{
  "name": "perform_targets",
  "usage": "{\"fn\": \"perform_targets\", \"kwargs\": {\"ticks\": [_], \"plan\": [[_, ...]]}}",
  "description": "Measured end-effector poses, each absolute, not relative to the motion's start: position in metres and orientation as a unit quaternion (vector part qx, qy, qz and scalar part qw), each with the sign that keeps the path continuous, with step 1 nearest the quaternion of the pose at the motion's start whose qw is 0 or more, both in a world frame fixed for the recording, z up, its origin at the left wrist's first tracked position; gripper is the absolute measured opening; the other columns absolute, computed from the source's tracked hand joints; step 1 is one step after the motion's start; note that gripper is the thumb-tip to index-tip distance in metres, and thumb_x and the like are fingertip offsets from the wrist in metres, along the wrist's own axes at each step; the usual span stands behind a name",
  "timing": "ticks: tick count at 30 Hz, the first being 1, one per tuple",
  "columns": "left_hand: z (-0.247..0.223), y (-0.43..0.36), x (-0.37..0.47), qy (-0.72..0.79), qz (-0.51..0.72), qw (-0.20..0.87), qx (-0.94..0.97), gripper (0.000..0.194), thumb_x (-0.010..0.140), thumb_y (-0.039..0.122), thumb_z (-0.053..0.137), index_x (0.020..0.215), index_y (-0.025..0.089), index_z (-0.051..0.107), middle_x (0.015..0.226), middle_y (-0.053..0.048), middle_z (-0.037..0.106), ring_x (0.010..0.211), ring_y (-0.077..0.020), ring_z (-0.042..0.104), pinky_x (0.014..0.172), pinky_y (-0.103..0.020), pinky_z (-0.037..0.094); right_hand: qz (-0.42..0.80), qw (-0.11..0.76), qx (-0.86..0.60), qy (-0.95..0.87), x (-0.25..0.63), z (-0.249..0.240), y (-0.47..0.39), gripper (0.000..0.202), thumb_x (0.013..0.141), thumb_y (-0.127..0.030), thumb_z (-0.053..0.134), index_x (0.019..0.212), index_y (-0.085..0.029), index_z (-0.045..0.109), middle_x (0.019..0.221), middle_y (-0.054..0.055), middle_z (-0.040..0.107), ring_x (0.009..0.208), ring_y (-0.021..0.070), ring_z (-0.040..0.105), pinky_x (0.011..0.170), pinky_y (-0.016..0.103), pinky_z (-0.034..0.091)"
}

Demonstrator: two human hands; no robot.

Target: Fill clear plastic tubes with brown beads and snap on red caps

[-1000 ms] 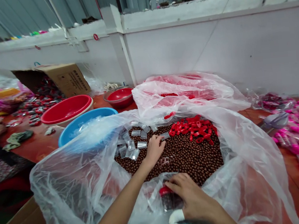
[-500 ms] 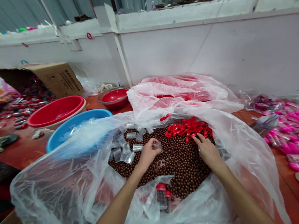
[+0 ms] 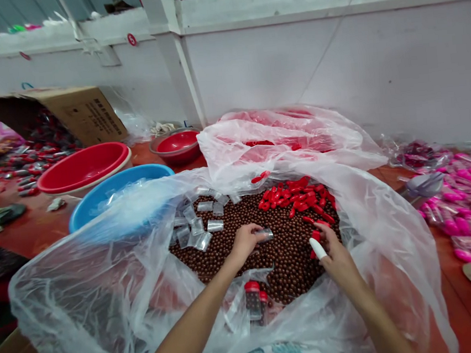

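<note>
While the left hand [image 3: 244, 245] holds a clear cup [image 3: 266, 234] between its fingers, just above or on the brown beads [image 3: 286, 269], I see the right hand [image 3: 338, 252] with its fingers drawn narrow around a red piece [image 3: 316, 235], a white cover [image 3: 318, 248] on the thumb. The cup lies sideways, near the middle of the bead heap, to the left of the red piece. Loose clear cups [image 3: 199, 227] lie at the heap's left, red pieces [image 3: 298, 194] at its far right. Nearer the person, red-topped containers [image 3: 253, 302] rest on the plastic sheet [image 3: 382, 201], which spreads around the beads over the red tabletop [image 3: 470, 298].
</note>
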State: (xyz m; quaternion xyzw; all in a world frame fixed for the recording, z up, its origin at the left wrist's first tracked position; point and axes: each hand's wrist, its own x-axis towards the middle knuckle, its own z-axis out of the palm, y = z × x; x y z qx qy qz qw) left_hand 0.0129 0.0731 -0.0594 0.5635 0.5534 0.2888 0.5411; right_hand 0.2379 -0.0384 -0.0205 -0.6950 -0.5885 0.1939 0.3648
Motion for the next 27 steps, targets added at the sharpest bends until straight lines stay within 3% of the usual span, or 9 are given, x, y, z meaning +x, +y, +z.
{"fn": "perform_targets", "kwargs": {"ticks": [3, 8, 13, 18, 24, 27], "plan": [[-0.058, 0.073, 0.029, 0.541, 0.287, 0.556, 0.562, 0.029, 0.056, 0.029, 0.074, 0.080, 0.015, 0.067, 0.061, 0.002, 0.058, 0.052, -0.0109, 0.050, 0.047, -0.021, 0.038, 0.253, 0.383, -0.696, -0.552, 0.237, -0.025, -0.054, 0.034, 0.079, -0.031, 0.046, 0.111, -0.022, 0.049, 0.091, 0.003, 0.064, 0.075, 0.0174, 0.061, 0.068, 0.029, 0.048], [-0.058, 0.073, 0.053, 0.525, 0.298, 0.586, 0.541, 0.033, 0.052, 0.029, 0.077, 0.079, 0.014, 0.065, 0.057, 0.004, 0.055, 0.052, -0.0102, 0.050, 0.049, -0.020, 0.039, 0.258, 0.283, -0.712, -0.588, 0.243, -0.026, -0.070, 0.020, 0.074, -0.025, 0.048, 0.094, -0.022, 0.052, 0.084, 0.001, 0.062, 0.074, 0.0182, 0.059, 0.068, 0.030, 0.046], [-0.062, 0.073, 0.062, 0.502, 0.305, 0.635, 0.502, 0.039, 0.049, 0.028, 0.080, 0.081, 0.013, 0.064, 0.056, 0.004, 0.056, 0.052, -0.0102, 0.052, 0.052, -0.021, 0.041, 0.221, 0.232, -0.659, -0.681, 0.246, -0.031, -0.075, 0.040, 0.069, -0.010, 0.044, 0.103, -0.020, 0.059, 0.098, 0.007, 0.061, 0.094, 0.0207, 0.055, 0.084, 0.032, 0.042], [-0.057, 0.068, 0.055, 0.469, 0.312, 0.695, 0.446, 0.047, 0.049, 0.023, 0.080, 0.091, 0.012, 0.063, 0.065, 0.001, 0.060, 0.056, -0.0108, 0.056, 0.059, -0.024, 0.046, 0.226, 0.198, -0.650, -0.698, 0.247, -0.037, -0.074, 0.047, 0.071, -0.009, 0.043, 0.113, -0.022, 0.060, 0.098, 0.007, 0.061, 0.093, 0.0212, 0.055, 0.084, 0.032, 0.043], [-0.040, 0.056, 0.046, 0.431, 0.314, 0.747, 0.396, 0.052, 0.049, 0.017, 0.079, 0.099, 0.014, 0.064, 0.078, -0.003, 0.065, 0.065, -0.0118, 0.060, 0.066, -0.026, 0.049, 0.220, 0.225, -0.654, -0.688, 0.245, -0.032, -0.073, 0.052, 0.069, -0.005, 0.043, 0.114, -0.025, 0.061, 0.102, 0.005, 0.063, 0.094, 0.0215, 0.054, 0.087, 0.035, 0.042], [-0.029, 0.050, 0.041, 0.408, 0.307, 0.773, 0.377, 0.050, 0.050, 0.016, 0.079, 0.098, 0.014, 0.066, 0.090, -0.006, 0.067, 0.073, -0.0144, 0.062, 0.073, -0.030, 0.050, 0.227, 0.303, -0.665, -0.643, 0.241, -0.028, -0.072, 0.040, 0.078, -0.016, 0.047, 0.115, -0.025, 0.060, 0.107, 0.005, 0.063, 0.099, 0.0225, 0.052, 0.091, 0.039, 0.040]]}}
